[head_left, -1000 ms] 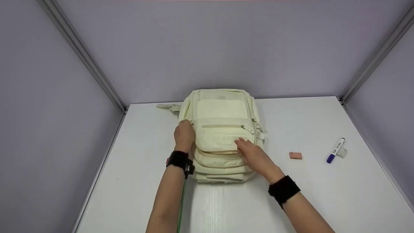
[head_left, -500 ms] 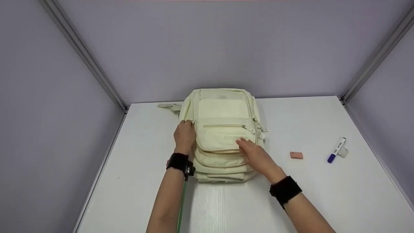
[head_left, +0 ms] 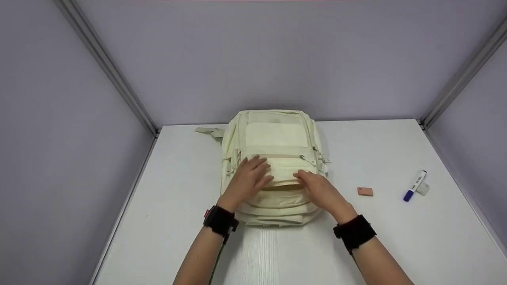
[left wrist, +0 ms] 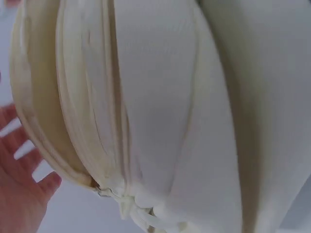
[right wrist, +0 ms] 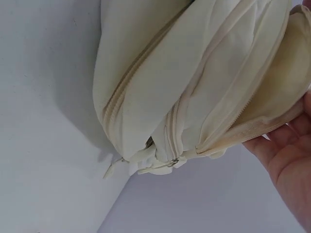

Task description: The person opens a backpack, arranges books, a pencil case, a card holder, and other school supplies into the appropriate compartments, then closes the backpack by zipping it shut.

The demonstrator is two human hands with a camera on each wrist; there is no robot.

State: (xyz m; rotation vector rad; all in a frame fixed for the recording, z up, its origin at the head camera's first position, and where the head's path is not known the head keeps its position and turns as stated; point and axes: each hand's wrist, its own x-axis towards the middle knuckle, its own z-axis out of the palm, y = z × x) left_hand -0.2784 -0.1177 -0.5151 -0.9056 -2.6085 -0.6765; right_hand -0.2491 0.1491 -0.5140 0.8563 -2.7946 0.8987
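Note:
A cream backpack (head_left: 277, 134) lies on the white table with its front facing up. Its front pocket (right wrist: 277, 92) is unzipped, and the gap shows in both wrist views. My right hand (head_left: 321, 192) grips the lower right edge of that pocket's flap, lifting it away from the layer beneath. Over the flap's left half is my left hand (head_left: 247, 182), its fingers spread and fairly straight. In the left wrist view the left hand's fingers (left wrist: 19, 150) are beside the flap's outer side; whether they touch it cannot be told. A zipper pull (left wrist: 104, 192) hangs near its thumb.
Right of the backpack lies a small pinkish-orange block (head_left: 365, 191). Farther right, a white marker with a blue cap (head_left: 415, 186) lies against a small pale grey piece (head_left: 423, 189). Grey panels (head_left: 277, 55) stand behind and beside the table. A strap (head_left: 210, 132) sticks out at the backpack's upper left.
My left hand has left the pocket's left side, uncurled and moved right over the flap. The pocket gap looks wider, while my right hand stays at the flap's edge.

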